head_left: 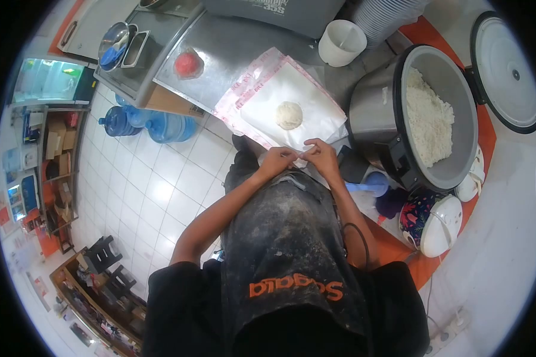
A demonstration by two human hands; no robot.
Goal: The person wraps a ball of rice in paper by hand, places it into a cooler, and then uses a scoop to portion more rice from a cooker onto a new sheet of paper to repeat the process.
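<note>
A round mound of white rice point(289, 115) lies on a stack of white paper sheets point(262, 104) with pink-printed edges, on the metal counter. At the near edge of the sheets, just in front of my apron, my left hand point(278, 160) and my right hand point(320, 157) meet. The fingers of both are pinched close together over something pale and small that I cannot make out. To the right stands a large steel rice cooker point(381, 113), its lid point(506, 71) open, with white rice point(429, 119) inside.
A red bundle in clear plastic point(189, 63) sits on the counter's left part. Behind the sheets are a white cup point(342, 43) and stacked containers point(390, 18). A blue scoop point(372, 184) and a floral pot point(420, 217) are at the right. Water bottles point(170, 127) stand on the floor.
</note>
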